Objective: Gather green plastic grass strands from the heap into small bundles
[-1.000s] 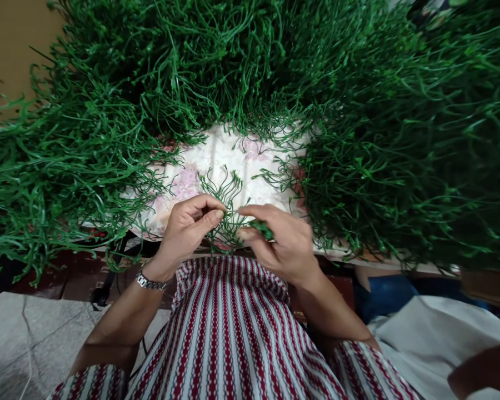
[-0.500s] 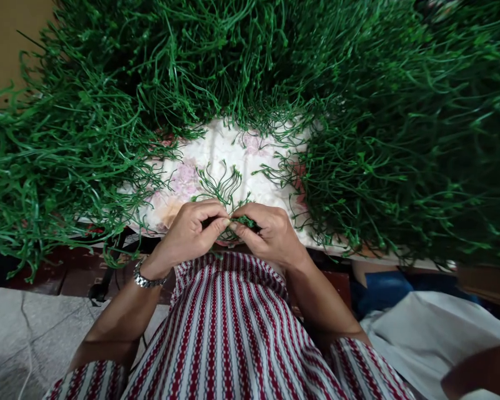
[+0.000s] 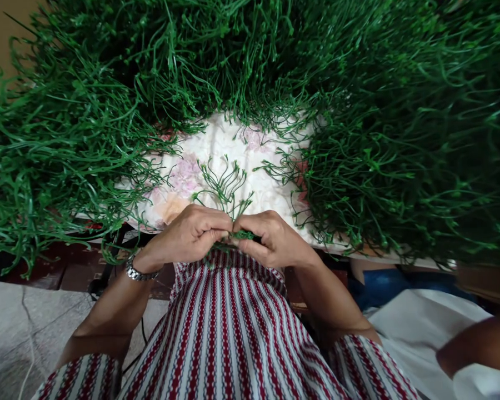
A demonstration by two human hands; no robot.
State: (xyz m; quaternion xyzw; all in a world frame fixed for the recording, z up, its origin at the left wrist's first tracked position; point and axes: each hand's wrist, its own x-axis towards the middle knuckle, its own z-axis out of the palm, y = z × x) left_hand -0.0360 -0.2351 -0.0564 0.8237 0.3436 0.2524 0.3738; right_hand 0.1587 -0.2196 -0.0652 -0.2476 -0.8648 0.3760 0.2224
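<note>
A small green plastic sprig (image 3: 225,186) with thin branching stems fans out over the floral cloth, its base between my fingertips. My left hand (image 3: 195,233), with a metal watch on the wrist, pinches it from the left. My right hand (image 3: 270,236) meets it from the right, thumb and forefinger closed on the same sprig, with more green bits showing between its fingers. The fingertips of both hands touch or nearly touch, and they hide the joined part of the stems.
Large heaps of green sprigs lie at the left (image 3: 66,150), the back and the right (image 3: 391,166) of the white floral cloth (image 3: 250,150). Another person's arm (image 3: 479,341) and pale clothing show at the lower right. A cable hangs at the lower left.
Both hands have moved slightly down toward my body. More of the sprig shows above the fingers, and its stems are spread a little further right.
</note>
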